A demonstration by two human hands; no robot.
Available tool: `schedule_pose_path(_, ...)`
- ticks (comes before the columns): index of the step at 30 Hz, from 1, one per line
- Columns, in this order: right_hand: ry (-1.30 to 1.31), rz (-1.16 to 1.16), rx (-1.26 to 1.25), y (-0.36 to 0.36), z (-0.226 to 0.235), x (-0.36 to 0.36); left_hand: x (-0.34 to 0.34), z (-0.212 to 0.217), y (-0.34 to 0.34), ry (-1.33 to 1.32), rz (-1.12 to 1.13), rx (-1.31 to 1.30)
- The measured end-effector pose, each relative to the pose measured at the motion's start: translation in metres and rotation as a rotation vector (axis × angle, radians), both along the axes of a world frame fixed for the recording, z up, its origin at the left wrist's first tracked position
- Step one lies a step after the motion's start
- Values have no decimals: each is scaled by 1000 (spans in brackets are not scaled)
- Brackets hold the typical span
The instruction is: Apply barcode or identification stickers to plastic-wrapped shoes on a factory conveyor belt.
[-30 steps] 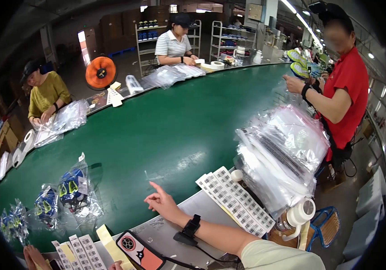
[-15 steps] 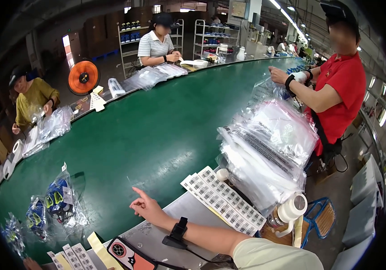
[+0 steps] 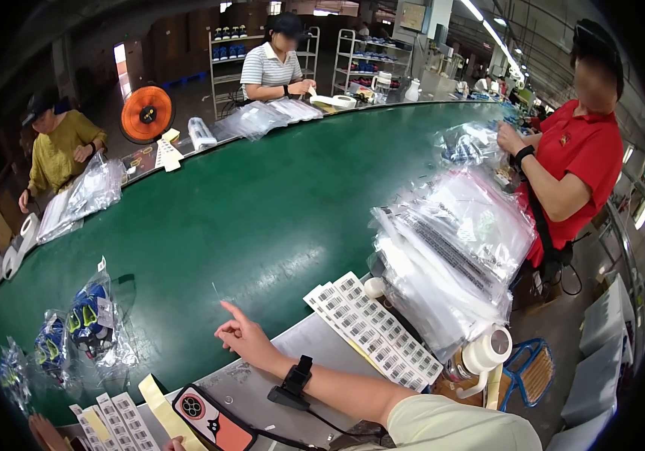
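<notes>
My right hand [image 3: 247, 337] hovers above the near edge of the green belt [image 3: 240, 203]. Its index finger points out, the other fingers loosely bent, with nothing in it. A thin pale streak lies just past the fingertip. At the bottom edge a few fingertips, seemingly of my left hand [image 3: 175, 444], show between a pale yellow paper strip [image 3: 163, 406] and a phone in an orange and white case [image 3: 213, 425]. The rest of that hand is cut off. Blue shoes in clear bags [image 3: 89, 316] lie on the belt at left.
Barcode label sheets [image 3: 371, 331] lie right of my forearm, beside a heap of clear plastic bags [image 3: 450, 255] and a white-lidded jug [image 3: 488, 346]. More label strips [image 3: 116, 421] are at lower left, near another hand [image 3: 46, 434] whose owner is unclear. Co-workers stand around the belt; an orange fan [image 3: 147, 114] is behind.
The view has turned slightly. The co-worker in red has lowered a clear bag towards the belt. Fingertips by the phone show more. My right hand keeps nearly the same pose.
</notes>
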State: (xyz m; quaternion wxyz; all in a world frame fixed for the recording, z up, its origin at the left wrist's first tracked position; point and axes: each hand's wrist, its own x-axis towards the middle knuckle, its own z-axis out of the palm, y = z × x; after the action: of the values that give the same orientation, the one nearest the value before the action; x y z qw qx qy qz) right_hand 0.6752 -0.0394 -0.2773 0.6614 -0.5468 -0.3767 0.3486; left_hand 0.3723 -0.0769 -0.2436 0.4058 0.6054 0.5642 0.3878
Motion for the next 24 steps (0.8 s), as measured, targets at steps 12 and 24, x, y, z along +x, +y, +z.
schedule_pose_path(12, -13, 30, -48, -1, 3, 0, -6, -12, 1, 13, 61, -31)
schedule_pose_path(24, -40, 51, -64, 1, 1, -1, -9, -15, -2, -20, 37, -28)
